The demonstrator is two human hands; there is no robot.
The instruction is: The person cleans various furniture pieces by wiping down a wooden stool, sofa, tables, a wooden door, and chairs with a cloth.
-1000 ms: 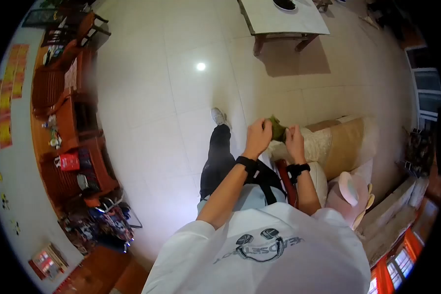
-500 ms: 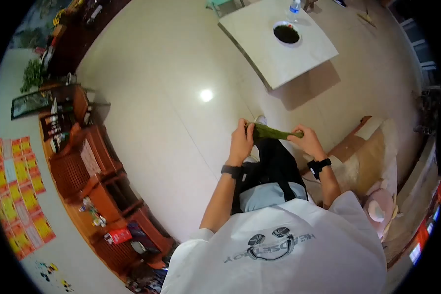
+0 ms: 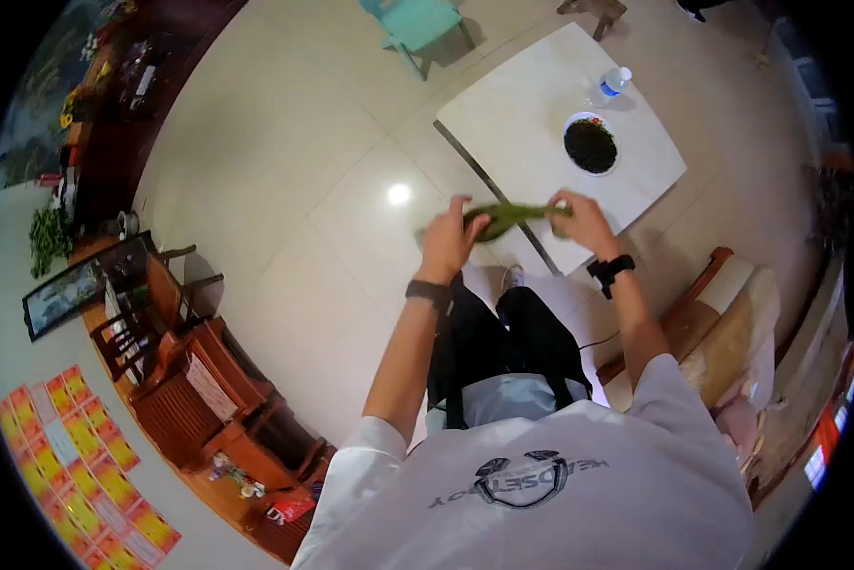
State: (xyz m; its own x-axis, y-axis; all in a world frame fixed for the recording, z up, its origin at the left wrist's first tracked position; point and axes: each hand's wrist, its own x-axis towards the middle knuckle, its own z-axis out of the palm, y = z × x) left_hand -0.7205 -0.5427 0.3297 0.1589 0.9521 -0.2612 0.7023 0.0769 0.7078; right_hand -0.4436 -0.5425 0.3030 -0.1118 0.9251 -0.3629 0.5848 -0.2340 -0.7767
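A long, limp green strip, leaf-like in look, stretches between my two hands, narrower and twisted toward the right end. My left hand grips its broader end with fingers and thumb closed round it. At the other end, my right hand pinches the strip, and a short bit hangs below the fingers. Both hands are held out over the near edge of a white table. A white bowl filled with dark, finely broken material stands on that table, beyond my right hand.
Behind the bowl is a clear water bottle. A turquoise chair and a small wooden stool stand past the table. Wooden furniture lines the left wall; a covered wooden seat is close on my right.
Both hands have moved up and forward with the green strip, which now overlaps the table edge. My view has shifted, bringing the table nearer and the turquoise chair further into sight.
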